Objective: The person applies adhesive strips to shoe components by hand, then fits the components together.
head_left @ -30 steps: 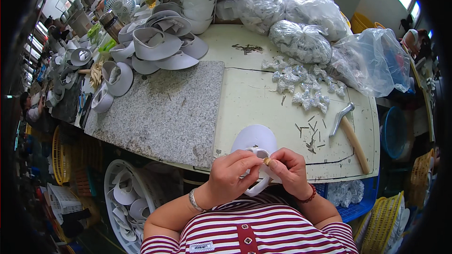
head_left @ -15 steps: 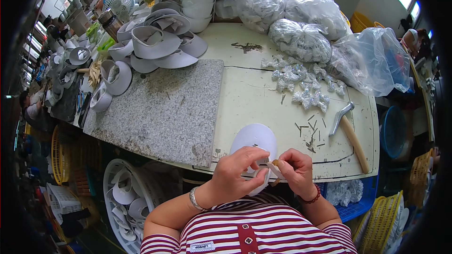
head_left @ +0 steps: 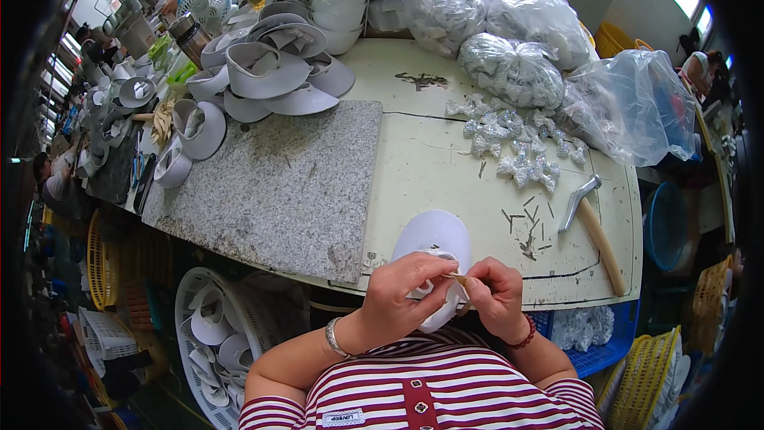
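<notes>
Seen from above, a person in a red-and-white striped shirt works at the near edge of a cream-coloured worktable (head_left: 446, 175), both hands raised just in front of the chest. The left hand (head_left: 398, 291) is closed around a white rounded shoe upper piece (head_left: 434, 239), fingers curled over its lower part, while the upper's rounded end sticks out over the table edge. The right hand (head_left: 495, 296) sits just beside it, thumb and forefinger pinched shut on 1 small tan sliver-like piece (head_left: 459, 277) that touches the upper; what that piece is cannot be told. A silver bracelet circles the left wrist and a red beaded band the right. To the left lies 1 grey speckled granite slab (head_left: 278, 179), its near edge running along the table's front, its surface bare. Between the slab and the table's right edge is open cream surface, marked by scattered short dark nails or scraps. 1 hammer with a metal head and wooden handle (head_left: 590, 219) lies near the right front corner, well apart from the hands. Farther back sits a loose heap of small silvery bow-shaped trims (head_left: 513, 143), too many to count, and behind them at least 4 clear plastic bags (head_left: 509, 72) of similar pieces. At the back left is a pile of grey and white shoe uppers (head_left: 267, 76). Below the table's left front stands 1 round white basket (head_left: 191, 310) holding more white pieces.
</notes>
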The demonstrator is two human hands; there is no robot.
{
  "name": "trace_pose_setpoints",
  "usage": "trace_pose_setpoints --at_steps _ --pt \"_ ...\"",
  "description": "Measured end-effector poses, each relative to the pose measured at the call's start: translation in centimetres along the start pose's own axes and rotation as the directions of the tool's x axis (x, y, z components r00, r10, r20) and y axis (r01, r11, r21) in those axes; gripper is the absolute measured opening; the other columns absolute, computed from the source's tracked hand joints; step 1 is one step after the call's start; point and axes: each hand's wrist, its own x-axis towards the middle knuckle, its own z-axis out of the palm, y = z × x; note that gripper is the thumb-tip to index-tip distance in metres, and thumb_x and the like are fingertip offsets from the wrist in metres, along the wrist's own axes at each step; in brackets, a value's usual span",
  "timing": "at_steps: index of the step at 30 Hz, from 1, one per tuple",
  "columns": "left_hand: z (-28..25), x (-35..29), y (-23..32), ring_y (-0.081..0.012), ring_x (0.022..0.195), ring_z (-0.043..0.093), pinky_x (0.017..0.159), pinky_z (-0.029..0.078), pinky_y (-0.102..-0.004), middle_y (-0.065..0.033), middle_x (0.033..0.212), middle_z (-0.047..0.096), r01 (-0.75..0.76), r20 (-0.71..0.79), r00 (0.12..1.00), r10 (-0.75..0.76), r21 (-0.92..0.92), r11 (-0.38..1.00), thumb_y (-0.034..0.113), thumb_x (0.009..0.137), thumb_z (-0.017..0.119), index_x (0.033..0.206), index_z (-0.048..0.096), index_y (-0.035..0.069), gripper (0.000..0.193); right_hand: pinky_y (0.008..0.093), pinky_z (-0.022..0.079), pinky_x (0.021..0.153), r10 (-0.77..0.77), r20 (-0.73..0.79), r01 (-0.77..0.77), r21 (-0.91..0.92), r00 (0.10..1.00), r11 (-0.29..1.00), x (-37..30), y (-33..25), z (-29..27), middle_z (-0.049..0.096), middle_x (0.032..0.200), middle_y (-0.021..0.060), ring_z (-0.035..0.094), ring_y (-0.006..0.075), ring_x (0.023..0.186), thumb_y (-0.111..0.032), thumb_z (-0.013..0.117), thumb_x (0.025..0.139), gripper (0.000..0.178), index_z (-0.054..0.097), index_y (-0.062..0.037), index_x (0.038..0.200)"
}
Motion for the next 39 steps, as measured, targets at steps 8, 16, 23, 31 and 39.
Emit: trace_pose_setpoints --at_steps 8,16,23,31,39 --pt "-0.3 -0.3 -0.1 -0.0111 0.072 0.063 0.061 0.051 -0.0221 -0.0096 0.090 0.068 0.053 0.011 0.999 -0.053 -0.057 0.997 -0.005 0.076 0.070 0.094 0.069 0.003 0.019 0.0229 0.038 0.046 -0.151 0.051 0.159 -0.302 0.987 0.940 0.1 -1.3 -0.9 0.057 0.061 0.0025 0.051 0.0076 0.051 0.000 0.063 0.082 0.004 0.059 0.0021 0.081" --pt "-0.6 -0.3 -0.3 -0.0103 0.074 0.063 0.057 0.046 -0.0217 -0.0052 0.091 0.067 0.156 0.047 0.987 -0.152 -0.109 0.982 0.001 0.080 0.069 0.094 0.067 0.005 0.015 0.0417 0.044 0.089 -0.414 0.006 0.293 -0.714 0.910 0.636 1.8 -2.0 -1.1 0.056 0.118 0.0174 0.055 0.0315 0.103 -0.002 0.062 0.070 0.043 0.060 0.0002 0.113" --pt "-0.8 0.1 -0.1 -0.0088 0.074 0.062 0.059 0.047 -0.0206 -0.0062 0.090 0.068 0.183 0.115 0.979 -0.169 -0.121 0.976 -0.002 0.079 0.068 0.093 0.069 0.004 0.016 0.0272 0.047 0.051 -0.110 0.246 0.178 -0.272 0.963 0.946 1.7 -3.1 0.2 0.065 0.075 0.0102 0.062 0.0186 0.055 -0.007 0.062 0.088 0.030 0.059 0.0008 0.117" --pt "-1.7 0.7 -1.7 -0.0137 0.071 0.063 0.059 0.048 -0.0239 -0.0067 0.091 0.068 0.149 -0.011 0.989 -0.149 0.126 0.981 0.004 0.079 0.067 0.112 0.067 0.006 0.032 0.0279 0.043 0.048 -0.176 0.145 0.221 -0.399 0.974 0.890 2.1 -0.7 -0.4 0.059 0.062 0.0092 0.054 0.0147 0.050 -0.013 0.061 0.093 0.015 0.066 0.0005 0.089" --pt "-1.6 1.8 -3.6 -0.0298 0.118 0.049 0.098 0.033 -0.0457 -0.0142 0.123 0.056 -0.056 0.213 0.962 -0.172 0.766 0.641 0.047 0.077 0.066 0.115 0.061 0.003 0.059 0.0273 0.041 0.048 -0.021 0.060 0.043 -0.394 0.998 0.918 2.4 0.5 -0.5 0.058 0.060 0.0084 0.052 0.0142 0.049 -0.016 0.059 0.094 0.018 0.064 0.0004 0.091"
